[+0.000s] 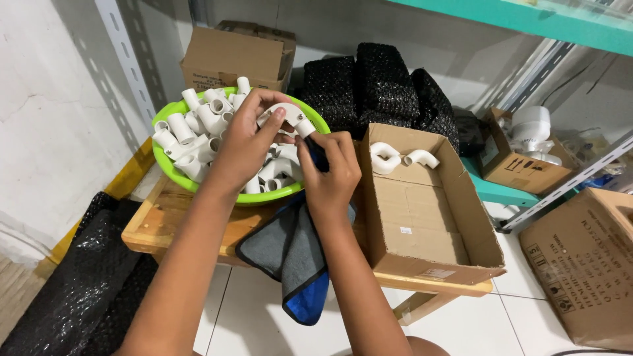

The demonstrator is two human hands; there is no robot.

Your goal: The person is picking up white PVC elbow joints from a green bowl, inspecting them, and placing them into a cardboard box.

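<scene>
Mid-wipe: left hand gripped white pipe elbow; right hand pinched grey-blue cloth against it. Next likely: open box, right.

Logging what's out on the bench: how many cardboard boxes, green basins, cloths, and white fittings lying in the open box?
Cardboard boxes: 4 (open box, one behind the basin, one on the teal shelf, one on the floor)
Green basin: 1
Cloth: 1
White fittings in the open box: 2
Total: 8
</scene>
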